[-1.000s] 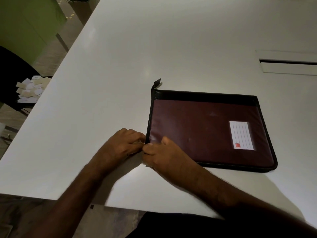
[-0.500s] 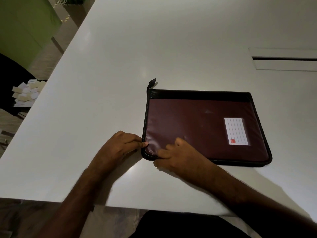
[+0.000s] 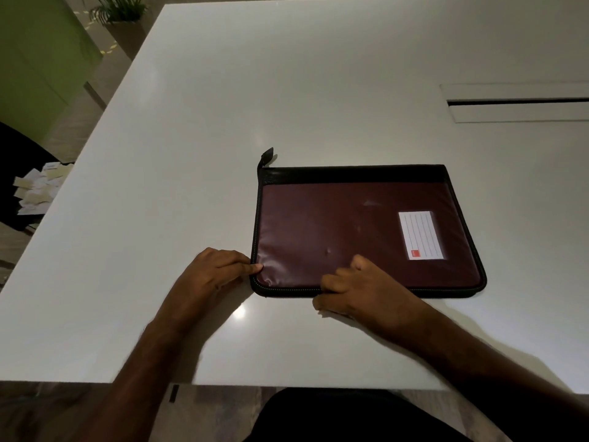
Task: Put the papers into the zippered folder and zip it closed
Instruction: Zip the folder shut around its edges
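A maroon zippered folder [image 3: 350, 231] with black trim lies flat and closed on the white table [image 3: 287, 90]. It carries a white label card [image 3: 420, 235] at the right. My left hand [image 3: 213, 272] holds its near-left corner, fingers curled and a fingertip on the cover. My right hand [image 3: 360, 291] pinches at the zipper along the near edge, a third of the way from that corner; the pull is hidden under my fingers. A black zipper tab [image 3: 267, 156] sticks out at the far-left corner. No papers show outside the folder.
A cable slot with a lid [image 3: 516, 103] is set into the table at the far right. Left of the table, a dark chair holds a heap of paper scraps [image 3: 41, 189]. A green cabinet [image 3: 38, 59] and a potted plant [image 3: 118, 9] stand beyond.
My right hand has slid right along the folder's near edge, away from the near-left corner. My left hand has stayed at that corner.
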`<move>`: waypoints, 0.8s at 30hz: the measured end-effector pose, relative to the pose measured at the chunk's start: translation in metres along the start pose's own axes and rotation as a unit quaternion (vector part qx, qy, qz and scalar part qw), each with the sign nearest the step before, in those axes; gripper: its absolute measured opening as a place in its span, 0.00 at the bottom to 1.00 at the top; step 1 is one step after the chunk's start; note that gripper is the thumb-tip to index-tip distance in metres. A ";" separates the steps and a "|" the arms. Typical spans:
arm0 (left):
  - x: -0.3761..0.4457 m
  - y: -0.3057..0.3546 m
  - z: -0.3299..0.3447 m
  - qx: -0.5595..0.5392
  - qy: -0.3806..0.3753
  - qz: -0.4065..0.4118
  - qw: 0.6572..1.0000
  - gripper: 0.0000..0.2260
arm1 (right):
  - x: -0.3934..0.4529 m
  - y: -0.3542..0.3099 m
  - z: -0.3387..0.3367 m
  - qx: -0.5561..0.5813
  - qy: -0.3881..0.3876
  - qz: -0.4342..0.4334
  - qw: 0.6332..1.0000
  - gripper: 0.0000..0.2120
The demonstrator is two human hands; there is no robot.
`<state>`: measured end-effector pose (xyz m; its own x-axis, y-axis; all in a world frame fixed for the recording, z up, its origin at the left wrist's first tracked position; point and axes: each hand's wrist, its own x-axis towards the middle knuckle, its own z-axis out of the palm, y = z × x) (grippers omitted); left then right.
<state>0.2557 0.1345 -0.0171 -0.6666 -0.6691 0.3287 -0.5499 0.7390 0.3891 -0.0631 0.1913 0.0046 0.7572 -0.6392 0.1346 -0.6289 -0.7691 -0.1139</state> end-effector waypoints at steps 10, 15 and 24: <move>-0.007 0.006 0.004 0.013 -0.007 -0.046 0.999 0.17 | -0.041 0.016 -0.005 0.002 0.023 0.017 1.000 0.11; -0.010 0.007 0.010 0.023 0.003 -0.054 0.998 0.16 | -0.062 0.025 -0.009 -0.007 0.023 0.030 0.999 0.10; -0.009 0.000 0.022 0.010 0.022 -0.036 0.999 0.16 | -0.092 0.038 -0.017 -0.032 0.021 0.043 0.998 0.10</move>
<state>0.2505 0.1424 -0.0391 -0.6033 -0.7223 0.3381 -0.6057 0.6908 0.3949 -0.1599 0.2213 0.0050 0.6922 -0.7020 0.1673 -0.7028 -0.7084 -0.0649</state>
